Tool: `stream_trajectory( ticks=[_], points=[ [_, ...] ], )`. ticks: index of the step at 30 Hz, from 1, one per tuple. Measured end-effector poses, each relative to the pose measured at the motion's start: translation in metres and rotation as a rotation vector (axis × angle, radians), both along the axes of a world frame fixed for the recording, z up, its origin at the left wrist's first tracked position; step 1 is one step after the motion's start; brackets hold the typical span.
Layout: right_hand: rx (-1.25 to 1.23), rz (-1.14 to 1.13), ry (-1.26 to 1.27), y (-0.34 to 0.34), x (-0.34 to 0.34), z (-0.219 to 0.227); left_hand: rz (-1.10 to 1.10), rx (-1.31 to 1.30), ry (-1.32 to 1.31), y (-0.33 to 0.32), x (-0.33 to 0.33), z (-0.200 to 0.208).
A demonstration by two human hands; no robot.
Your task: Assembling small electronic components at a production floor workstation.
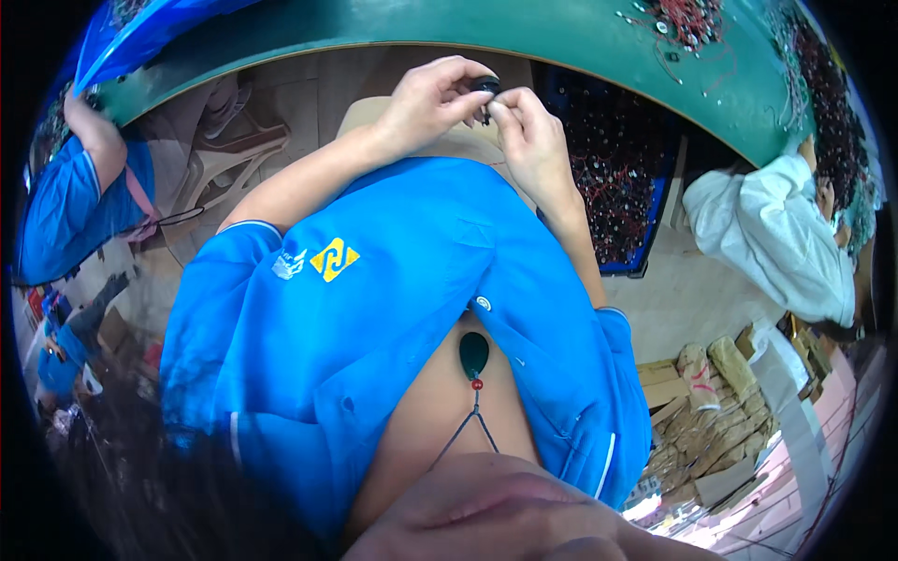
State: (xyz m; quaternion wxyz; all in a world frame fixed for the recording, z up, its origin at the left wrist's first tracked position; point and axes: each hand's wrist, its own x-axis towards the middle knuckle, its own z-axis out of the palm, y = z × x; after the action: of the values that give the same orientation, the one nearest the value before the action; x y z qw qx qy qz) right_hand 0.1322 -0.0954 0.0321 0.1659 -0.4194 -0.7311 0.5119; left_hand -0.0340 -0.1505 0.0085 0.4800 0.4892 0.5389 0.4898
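Seen from above, a person in a blue shirt [393, 280] holds a small, round-looking black part [486, 85] out in front of the chest, near the edge of a green table [374, 28]. The left hand [426, 107] grips the part between thumb and curled fingers. The right hand [535, 140] meets it from the other side, thumb and forefinger pinched together at the part; whether they hold a finer piece is too small to tell.

Just to the right of the right hand, below the table's edge, stands a blue, dark-edged crate [625, 271]. A dense, tangled mass of small black pieces [608, 173], mixed with red strands and silvery discs, covers much of its inside.

On the tabletop at upper right lies a loose pile of red and black wired pieces [690, 21]; a larger dark heap [832, 103] spreads along the far right. A co-worker in a pale grey top [758, 229] reaches toward that heap. At upper left, another co-worker's hand touches a shiny blue plastic sheet [122, 47].
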Motion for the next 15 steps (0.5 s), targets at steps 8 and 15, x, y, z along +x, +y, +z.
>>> stream_trajectory(
  ticks=[8,15],
  points=[
    [0.05,0.016,-0.078,0.004,0.003,0.001,0.11,0.046,0.229,0.007,0.014,-0.006],
    [0.13,-0.162,-0.112,0.012,0.031,-0.014,-0.157,0.153,0.385,0.04,0.0,-0.007]
  ],
)
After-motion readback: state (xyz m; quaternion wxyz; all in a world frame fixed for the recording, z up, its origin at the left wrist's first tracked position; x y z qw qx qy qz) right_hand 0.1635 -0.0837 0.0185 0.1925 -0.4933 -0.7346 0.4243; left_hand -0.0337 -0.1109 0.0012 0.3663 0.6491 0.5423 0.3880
